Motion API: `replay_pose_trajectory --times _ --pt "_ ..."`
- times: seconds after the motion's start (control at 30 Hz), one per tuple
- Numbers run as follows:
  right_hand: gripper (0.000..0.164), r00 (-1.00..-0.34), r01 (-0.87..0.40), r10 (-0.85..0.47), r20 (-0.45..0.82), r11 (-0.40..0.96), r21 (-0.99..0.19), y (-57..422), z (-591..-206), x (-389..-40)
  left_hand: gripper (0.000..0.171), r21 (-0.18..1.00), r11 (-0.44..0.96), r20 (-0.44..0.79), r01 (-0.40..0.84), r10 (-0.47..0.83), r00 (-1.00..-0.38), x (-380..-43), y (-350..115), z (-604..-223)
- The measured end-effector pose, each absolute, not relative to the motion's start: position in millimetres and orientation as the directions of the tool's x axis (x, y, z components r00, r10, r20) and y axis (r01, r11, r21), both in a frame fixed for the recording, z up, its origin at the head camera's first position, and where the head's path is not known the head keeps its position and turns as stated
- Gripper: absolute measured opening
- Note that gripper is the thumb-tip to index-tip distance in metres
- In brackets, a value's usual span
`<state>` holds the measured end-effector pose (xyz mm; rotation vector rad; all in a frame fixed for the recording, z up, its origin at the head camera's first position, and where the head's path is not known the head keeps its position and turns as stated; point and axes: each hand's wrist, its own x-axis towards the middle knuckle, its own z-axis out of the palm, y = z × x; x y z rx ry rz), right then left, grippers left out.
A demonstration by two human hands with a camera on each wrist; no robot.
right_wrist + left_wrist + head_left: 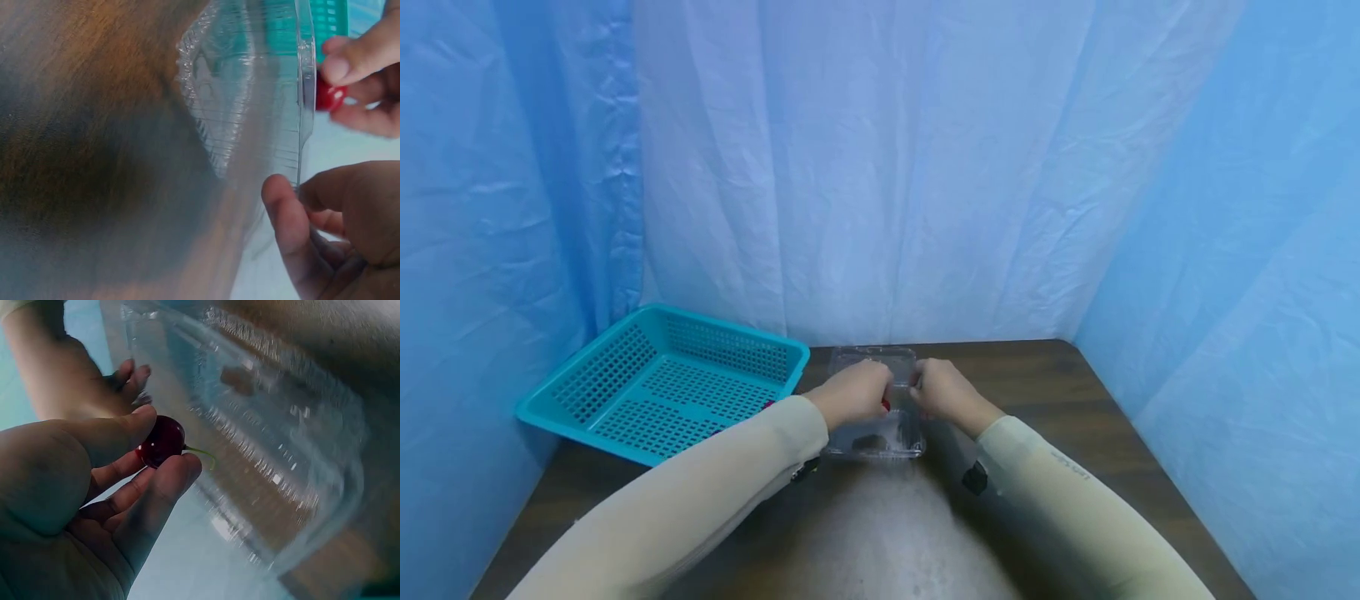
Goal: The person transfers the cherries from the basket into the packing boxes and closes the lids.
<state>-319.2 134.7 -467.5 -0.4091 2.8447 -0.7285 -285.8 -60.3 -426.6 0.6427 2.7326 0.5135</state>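
Note:
Thumb and fingertips of my left hand (pixel 856 393) pinch a dark red cherry (pixel 164 442) with a thin green stem. The cherry is over a clear plastic container (pixel 874 446), close by its rim in the right wrist view. That container lies unfolded on the table, with its hinged halves one behind the other. At its right edge, my right hand (pixel 953 395) pinches the rim between thumb and finger, as the right wrist view shows. A small brownish patch (pixel 237 380) shows through the plastic; what it is I cannot tell.
A turquoise perforated basket (pixel 658 454) stands on the left of the dark wooden table (pixel 1022 367). My left forearm hides its near right corner, where small dark red bits (pixel 768 404) show. Blue-white curtains (pixel 865 167) hang behind and at both sides.

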Motion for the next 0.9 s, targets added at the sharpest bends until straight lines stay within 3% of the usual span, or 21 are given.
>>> replay_pose_trajectory --times 0.17,0.43,0.9 --pt "0.005 -0.955 -0.182 -0.273 -0.117 0.850 -0.494 134 -470 -319 0.021 0.411 0.846 -0.224 0.339 0.454 -0.863 -292 -48 -446" --pt "0.006 -0.956 -0.169 -0.261 -0.133 0.862 -0.478 133 -470 -319 0.023 0.407 0.841 -0.166 0.358 0.453 -0.876 -296 -42 -464" --pt "0.007 -0.955 -0.188 -0.272 -0.115 0.861 -0.472 134 -470 -321 0.024 0.435 0.816 -0.212 0.380 0.503 -0.838 -291 -44 -465"
